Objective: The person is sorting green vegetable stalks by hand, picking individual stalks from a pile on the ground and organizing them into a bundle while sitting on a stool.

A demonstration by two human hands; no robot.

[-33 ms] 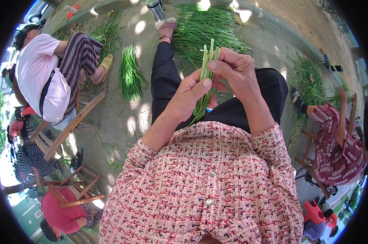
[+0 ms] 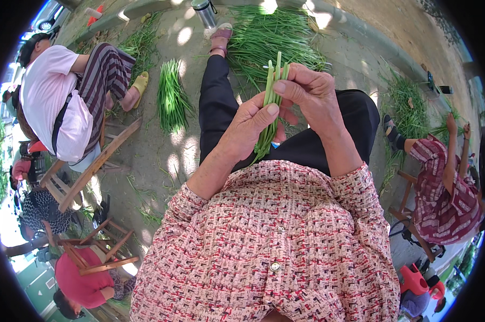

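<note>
A small bunch of long green stalks that look like garlic chives [image 2: 271,92] stands upright in front of my chest, pale cut ends up and leafy ends hanging toward my lap. My left hand [image 2: 253,124] is closed round the bunch, thumb lying across its front. On the bunch's upper right side, my right hand [image 2: 308,95] pinches stalks between thumb and forefinger, its other fingers curled behind. Beyond my hands a wide heap of the same green stalks [image 2: 272,40] covers the ground. A neat bundle of stalks [image 2: 172,99] lies left of my outstretched leg.
A metal flask [image 2: 204,14] stands by my foot. To the left a person in a pale pink shirt [image 2: 52,91] sits on a wooden stool [image 2: 100,163]. At right sits a person in patterned maroon clothes [image 2: 446,198], near loose greens [image 2: 406,102]. A curb [image 2: 384,48] runs behind the heap.
</note>
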